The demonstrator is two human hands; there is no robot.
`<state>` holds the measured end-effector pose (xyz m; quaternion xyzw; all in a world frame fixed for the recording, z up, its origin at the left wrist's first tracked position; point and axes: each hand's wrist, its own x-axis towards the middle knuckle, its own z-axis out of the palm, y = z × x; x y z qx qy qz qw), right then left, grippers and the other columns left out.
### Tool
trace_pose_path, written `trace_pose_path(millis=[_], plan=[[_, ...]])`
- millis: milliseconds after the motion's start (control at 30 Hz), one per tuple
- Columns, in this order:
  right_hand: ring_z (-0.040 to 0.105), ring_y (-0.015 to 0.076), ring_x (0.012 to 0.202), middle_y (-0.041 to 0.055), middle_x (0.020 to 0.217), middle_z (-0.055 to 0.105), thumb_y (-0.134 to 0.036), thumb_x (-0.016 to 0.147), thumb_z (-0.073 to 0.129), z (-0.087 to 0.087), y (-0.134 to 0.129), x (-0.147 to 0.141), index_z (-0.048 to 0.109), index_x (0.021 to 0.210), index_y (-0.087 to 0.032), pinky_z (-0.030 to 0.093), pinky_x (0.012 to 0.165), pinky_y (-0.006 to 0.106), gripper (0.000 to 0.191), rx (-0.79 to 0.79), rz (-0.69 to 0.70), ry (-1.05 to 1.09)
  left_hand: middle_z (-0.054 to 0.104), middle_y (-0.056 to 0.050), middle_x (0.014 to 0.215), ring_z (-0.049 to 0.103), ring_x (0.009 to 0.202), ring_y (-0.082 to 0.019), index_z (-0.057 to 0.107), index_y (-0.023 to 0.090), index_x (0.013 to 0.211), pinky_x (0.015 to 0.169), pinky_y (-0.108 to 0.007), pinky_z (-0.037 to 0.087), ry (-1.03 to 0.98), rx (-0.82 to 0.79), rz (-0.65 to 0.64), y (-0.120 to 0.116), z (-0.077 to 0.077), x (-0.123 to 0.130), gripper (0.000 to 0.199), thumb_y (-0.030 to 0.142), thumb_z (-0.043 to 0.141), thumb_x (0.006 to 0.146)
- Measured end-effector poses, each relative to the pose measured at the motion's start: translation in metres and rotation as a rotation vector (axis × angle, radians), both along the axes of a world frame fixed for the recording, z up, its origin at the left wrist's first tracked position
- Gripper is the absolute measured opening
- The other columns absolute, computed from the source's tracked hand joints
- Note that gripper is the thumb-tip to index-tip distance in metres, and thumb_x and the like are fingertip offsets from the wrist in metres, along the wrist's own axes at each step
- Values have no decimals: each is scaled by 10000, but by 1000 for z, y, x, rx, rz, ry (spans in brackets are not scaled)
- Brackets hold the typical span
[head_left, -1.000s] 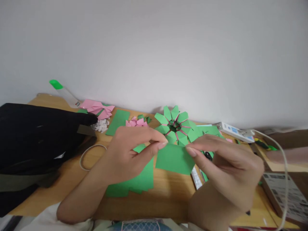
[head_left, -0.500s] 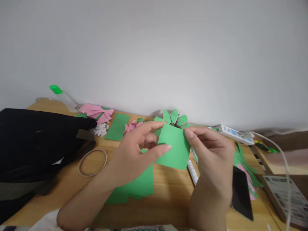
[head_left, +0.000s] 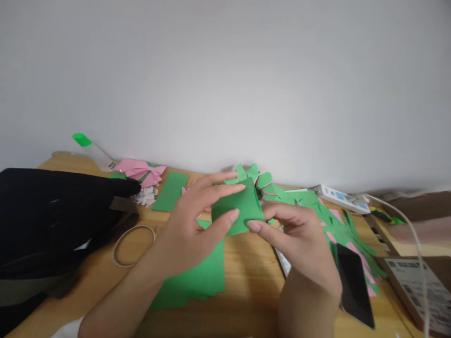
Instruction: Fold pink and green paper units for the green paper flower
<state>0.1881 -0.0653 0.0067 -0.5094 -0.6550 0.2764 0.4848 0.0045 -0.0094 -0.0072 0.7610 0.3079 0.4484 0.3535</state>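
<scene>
Between my hands, above the table, is a small sheet of green paper (head_left: 239,206), bent over so its right side curls in a loop. My right hand (head_left: 296,234) pinches its lower right corner between thumb and bent fingers. My left hand (head_left: 197,216) holds the left part, thumb on the near face and fingers along the top edge. Under my left forearm lie several green sheets (head_left: 204,277), stacked unevenly. Just behind the held paper stands a green and pink folded paper flower (head_left: 264,180), partly hidden.
To the left are a black bag (head_left: 52,225) and a roll of tape (head_left: 121,263). Pink folded pieces (head_left: 144,172) and white scraps (head_left: 146,196) lie behind. On the right are green cuttings (head_left: 355,234), a phone (head_left: 354,286), a power strip (head_left: 340,199) and a white cable (head_left: 412,230).
The green paper was flat and facing me; now it is curled over. My right hand has moved down from its upper right corner to the lower right.
</scene>
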Motion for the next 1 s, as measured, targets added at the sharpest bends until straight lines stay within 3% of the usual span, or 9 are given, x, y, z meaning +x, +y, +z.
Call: trace_pose_path(millis=[167,367,567,667,767,833,1000], plan=[[487,91,510,-50,530,535,-244,749,772,2,0,-2,543,551,-194,415,487,216,307,56,-21,41,722,-28,1207,676,1113,-256,651,317,1244,890,-341,597,-47,-216,-140,-2,4,0,521,299,797,743],[447,79,512,-65,524,499,-242,741,801,3,-1,2,505,550,-188,384,493,217,357,137,15,-8,767,-18,1031,718,974,-215,734,275,1054,821,-288,600,-202,-322,-80,1,3,1,345,242,808,719],[457,70,492,-67,525,521,-205,788,752,6,-6,12,519,581,-189,387,493,219,313,155,60,-131,769,14,828,713,730,-132,728,242,881,640,-196,586,-418,-466,-95,2,6,0,140,164,759,769],[512,79,529,-59,566,564,-190,815,714,6,-9,12,570,632,-197,428,524,220,232,143,17,-140,767,28,818,707,719,-122,734,245,872,631,-183,578,-439,-471,-75,0,6,1,147,158,768,758],[627,112,699,-28,741,683,-200,829,701,7,-13,5,671,832,-223,503,644,231,38,133,-96,-145,769,12,836,711,743,-136,747,235,892,639,-193,575,-373,-466,-9,-6,3,4,132,203,777,768],[662,126,798,-17,844,724,-216,839,701,7,-16,-2,691,936,-247,524,705,234,102,122,-188,-131,769,11,840,711,746,-137,752,238,916,657,-197,573,-320,-453,28,-11,2,6,137,221,771,781],[683,126,767,-33,816,744,-205,832,713,7,-20,-12,704,872,-261,541,679,229,70,104,-244,-42,771,30,855,713,753,-123,750,267,967,658,-170,568,-302,-483,-26,-19,0,8,169,219,753,805]])
